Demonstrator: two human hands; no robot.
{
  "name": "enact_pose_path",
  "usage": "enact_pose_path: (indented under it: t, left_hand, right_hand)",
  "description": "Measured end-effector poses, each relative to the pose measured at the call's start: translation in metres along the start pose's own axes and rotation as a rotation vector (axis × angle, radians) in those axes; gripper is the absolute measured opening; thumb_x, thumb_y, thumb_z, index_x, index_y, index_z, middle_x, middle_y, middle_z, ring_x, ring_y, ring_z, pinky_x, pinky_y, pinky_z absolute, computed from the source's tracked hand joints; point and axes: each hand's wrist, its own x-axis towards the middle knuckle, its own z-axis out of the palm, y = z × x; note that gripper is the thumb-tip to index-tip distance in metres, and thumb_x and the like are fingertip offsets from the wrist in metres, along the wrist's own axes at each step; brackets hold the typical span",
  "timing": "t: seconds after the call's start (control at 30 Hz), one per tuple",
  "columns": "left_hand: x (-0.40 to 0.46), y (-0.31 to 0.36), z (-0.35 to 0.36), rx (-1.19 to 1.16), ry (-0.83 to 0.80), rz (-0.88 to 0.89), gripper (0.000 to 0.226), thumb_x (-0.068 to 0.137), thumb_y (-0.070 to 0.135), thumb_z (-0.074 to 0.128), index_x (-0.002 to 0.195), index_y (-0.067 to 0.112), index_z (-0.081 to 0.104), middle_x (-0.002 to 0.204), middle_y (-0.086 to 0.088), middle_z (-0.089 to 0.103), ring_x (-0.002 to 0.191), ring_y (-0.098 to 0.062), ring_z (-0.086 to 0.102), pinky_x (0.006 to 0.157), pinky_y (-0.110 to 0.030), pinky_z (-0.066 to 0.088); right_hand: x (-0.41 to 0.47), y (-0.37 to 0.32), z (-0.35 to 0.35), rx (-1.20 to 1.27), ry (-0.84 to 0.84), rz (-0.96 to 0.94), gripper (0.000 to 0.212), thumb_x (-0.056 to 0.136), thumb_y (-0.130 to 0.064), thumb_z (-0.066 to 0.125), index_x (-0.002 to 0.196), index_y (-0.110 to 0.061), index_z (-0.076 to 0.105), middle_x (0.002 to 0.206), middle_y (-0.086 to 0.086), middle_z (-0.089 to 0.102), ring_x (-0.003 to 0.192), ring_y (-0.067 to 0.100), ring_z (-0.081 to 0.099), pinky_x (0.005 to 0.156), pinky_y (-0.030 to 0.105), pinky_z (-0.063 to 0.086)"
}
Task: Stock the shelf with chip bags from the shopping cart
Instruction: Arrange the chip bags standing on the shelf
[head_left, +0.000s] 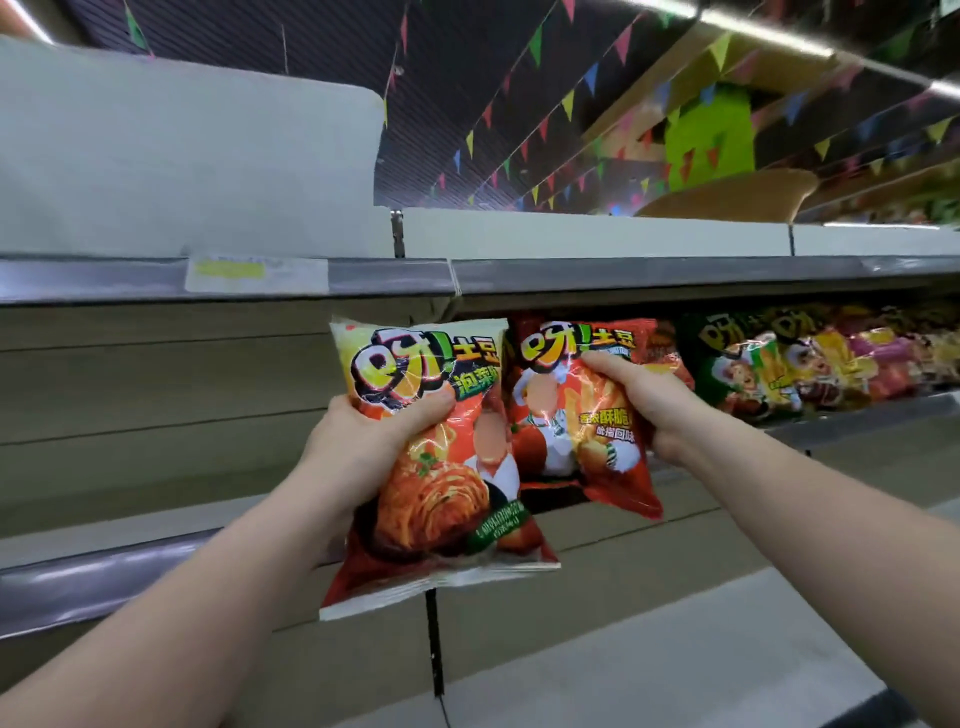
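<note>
1. The left hand (363, 447) grips an orange chip bag (441, 483), thumb across its front.
2. The right hand (641, 400) pinches a red chip bag (576, 415) just right of it.
3. Both bags are held up before the shelf (156, 410).
4. More bags (810, 358) line the far right.

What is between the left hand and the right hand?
In the head view, two chip bags: the kimchi-picture bag gripped by the left hand, and the red bag gripped by the right hand.

Left hand (363, 441) holds one chip bag (436, 467), right hand (644, 400) another bag (576, 415), side by side before the shelf (156, 519). More bags (779, 364) sit on shelf at right.
</note>
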Motion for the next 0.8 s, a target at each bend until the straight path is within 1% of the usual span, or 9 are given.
enact_pose_path:
  t: [0.17, 0.2, 0.27, 0.33, 0.47, 0.57, 0.67, 0.73, 0.8]
  left_hand:
    - [-0.001, 0.008, -0.005, 0.005, -0.040, 0.000, 0.081, 0.033, 0.059, 0.085, 0.102, 0.020, 0.070, 0.090, -0.002, 0.076, 0.083, -0.024, 0.073, 0.086, -0.042, 0.055]
    - [-0.002, 0.010, -0.006, 0.001, -0.036, 0.001, 0.075, 0.037, 0.053, 0.089, 0.101, 0.019, 0.070, 0.088, -0.002, 0.076, 0.081, -0.024, 0.073, 0.082, -0.039, 0.056]
    - [-0.005, 0.013, -0.006, -0.021, -0.015, 0.000, 0.066, 0.044, 0.046, 0.082, 0.102, 0.018, 0.069, 0.086, -0.004, 0.076, 0.076, -0.023, 0.073, 0.071, -0.033, 0.056]
    - [-0.006, 0.016, -0.005, -0.027, 0.017, -0.014, 0.063, 0.048, 0.045, 0.077, 0.105, 0.018, 0.067, 0.087, -0.005, 0.076, 0.076, -0.023, 0.073, 0.069, -0.032, 0.055]
    - [-0.005, 0.018, -0.001, -0.005, 0.066, -0.024, 0.057, 0.053, 0.042, 0.077, 0.104, 0.018, 0.066, 0.085, -0.005, 0.076, 0.074, -0.024, 0.073, 0.069, -0.033, 0.054]
    - [-0.007, 0.016, 0.005, -0.010, 0.098, -0.029, 0.050, 0.057, 0.040, 0.076, 0.101, 0.019, 0.066, 0.083, -0.004, 0.076, 0.071, -0.023, 0.073, 0.066, -0.032, 0.053]
    - [-0.008, 0.014, 0.011, -0.006, 0.128, -0.040, 0.042, 0.063, 0.038, 0.077, 0.099, 0.019, 0.066, 0.082, -0.004, 0.076, 0.069, -0.022, 0.073, 0.064, -0.031, 0.053]
    - [-0.009, 0.014, 0.015, -0.016, 0.151, -0.035, 0.036, 0.067, 0.035, 0.076, 0.098, 0.018, 0.067, 0.080, -0.003, 0.076, 0.065, -0.019, 0.073, 0.062, -0.029, 0.052]
    - [-0.010, 0.015, 0.020, -0.010, 0.165, -0.026, 0.044, 0.061, 0.036, 0.077, 0.099, 0.016, 0.067, 0.082, -0.004, 0.076, 0.066, -0.018, 0.073, 0.062, -0.029, 0.053]
  right_hand:
    - [0.025, -0.005, 0.013, -0.018, 0.000, 0.004, 0.066, 0.069, -0.035, 0.080, 0.119, -0.001, 0.055, 0.093, 0.015, 0.070, 0.066, 0.026, 0.068, 0.055, 0.033, 0.056]
    - [0.030, -0.006, 0.015, -0.028, 0.006, -0.015, 0.064, 0.071, -0.034, 0.079, 0.118, 0.001, 0.054, 0.091, 0.015, 0.069, 0.065, 0.025, 0.066, 0.053, 0.032, 0.055]
    - [0.039, -0.010, 0.021, -0.056, -0.004, -0.036, 0.053, 0.075, -0.032, 0.076, 0.111, 0.003, 0.056, 0.082, 0.012, 0.066, 0.060, 0.023, 0.063, 0.045, 0.026, 0.052]
    - [0.051, -0.011, 0.025, -0.105, -0.030, -0.033, 0.047, 0.080, -0.031, 0.072, 0.109, 0.002, 0.057, 0.075, 0.010, 0.062, 0.057, 0.021, 0.060, 0.040, 0.022, 0.049]
    - [0.078, -0.007, 0.023, -0.213, -0.064, -0.056, 0.046, 0.090, -0.028, 0.060, 0.122, 0.003, 0.050, 0.076, 0.008, 0.057, 0.061, 0.020, 0.057, 0.052, 0.026, 0.047]
    - [0.089, -0.001, 0.016, -0.297, -0.104, -0.084, 0.049, 0.092, -0.030, 0.057, 0.128, 0.001, 0.044, 0.078, 0.005, 0.055, 0.064, 0.017, 0.054, 0.053, 0.025, 0.044]
    - [0.096, 0.008, 0.003, -0.324, -0.174, -0.077, 0.060, 0.089, -0.037, 0.060, 0.134, -0.004, 0.039, 0.089, 0.005, 0.058, 0.072, 0.016, 0.056, 0.058, 0.026, 0.045]
    - [0.096, 0.012, -0.001, -0.306, -0.216, -0.092, 0.058, 0.087, -0.038, 0.061, 0.133, -0.008, 0.042, 0.096, 0.007, 0.062, 0.076, 0.016, 0.059, 0.063, 0.028, 0.048]
    - [0.094, 0.014, -0.003, -0.297, -0.233, -0.127, 0.055, 0.087, -0.040, 0.061, 0.130, -0.008, 0.047, 0.100, 0.007, 0.064, 0.080, 0.017, 0.060, 0.069, 0.028, 0.048]
